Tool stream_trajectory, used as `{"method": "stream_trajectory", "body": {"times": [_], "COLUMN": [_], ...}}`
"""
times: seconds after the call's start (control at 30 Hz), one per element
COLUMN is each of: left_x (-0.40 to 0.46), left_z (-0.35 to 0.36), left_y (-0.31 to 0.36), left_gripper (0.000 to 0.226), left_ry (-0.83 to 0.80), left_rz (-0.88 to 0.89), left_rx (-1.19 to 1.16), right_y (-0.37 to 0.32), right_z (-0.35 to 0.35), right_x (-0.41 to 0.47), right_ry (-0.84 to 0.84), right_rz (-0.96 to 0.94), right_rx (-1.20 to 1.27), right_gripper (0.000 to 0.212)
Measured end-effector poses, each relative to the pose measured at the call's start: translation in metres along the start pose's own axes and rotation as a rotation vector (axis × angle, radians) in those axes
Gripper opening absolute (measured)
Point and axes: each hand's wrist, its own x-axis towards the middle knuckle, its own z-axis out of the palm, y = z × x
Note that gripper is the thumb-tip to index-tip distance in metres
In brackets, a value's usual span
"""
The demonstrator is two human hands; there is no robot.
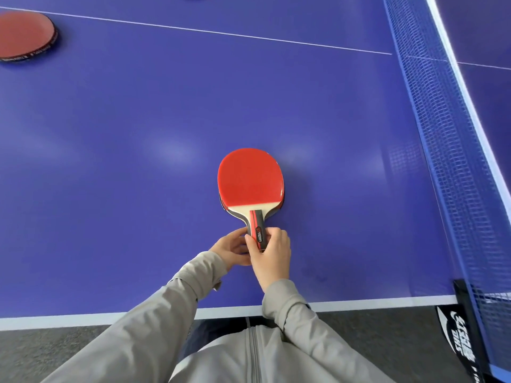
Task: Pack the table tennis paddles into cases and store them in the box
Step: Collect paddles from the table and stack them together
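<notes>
Gripping the handle from both sides, left hand [235, 248] & right hand [272, 254] pinch stacked paddles [250, 181] at frame centre, prob. squaring them up for a case. Another paddle [26, 35] lies upper left on table [138, 120]; no case/box visible.

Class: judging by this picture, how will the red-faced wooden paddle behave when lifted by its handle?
The red-faced wooden paddle probably stays stiff: flat wooden blade. Likely head-heavy, since both hands grip only the handle. It lies flat on the blue table, so rolling seems unlikely.
</notes>
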Motion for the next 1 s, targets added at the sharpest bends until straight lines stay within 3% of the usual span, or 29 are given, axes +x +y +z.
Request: {"method": "stream_trajectory", "body": {"times": [0.13, 0.3, 0.47, 0.67, 0.8, 1.0], "left_x": [0.001, 0.005, 0.013, 0.011, 0.008, 0.002], "left_z": [0.000, 0.010, 0.016, 0.016, 0.025, 0.068], "left_y": [0.000, 0.008, 0.018, 0.024, 0.019, 0.009], "left_gripper": [0.063, 0.024, 0.031, 0.029, 0.040, 0.036], "left_ry": [0.008, 0.191, 0.405, 0.350, 0.295, 0.146], "left_rz": [0.000, -0.067, -0.010, 0.013, 0.031, 0.060], "left_rx": [-0.023, 0.024, 0.200, 0.091, 0.193, 0.344], "right_y": [0.009, 0.039, 0.076, 0.124, 0.158, 0.210], "right_z": [-0.012, -0.041, -0.070, -0.098, -0.117, -0.131], "right_x": [-0.001, 0.002, -0.001, -0.025, -0.055, -0.117], "right_ry": [-0.002, 0.010, -0.054, -0.030, 0.036, 0.021], "right_rz": [0.002, -0.005, -0.063, 0.119, 0.289, 0.532], "right_rx": [0.068, -0.047, -0.392, -0.535, -0.486, -0.417], "right_gripper": [0.027, 0.040, 0.056, 0.060, 0.057, 0.053]}}
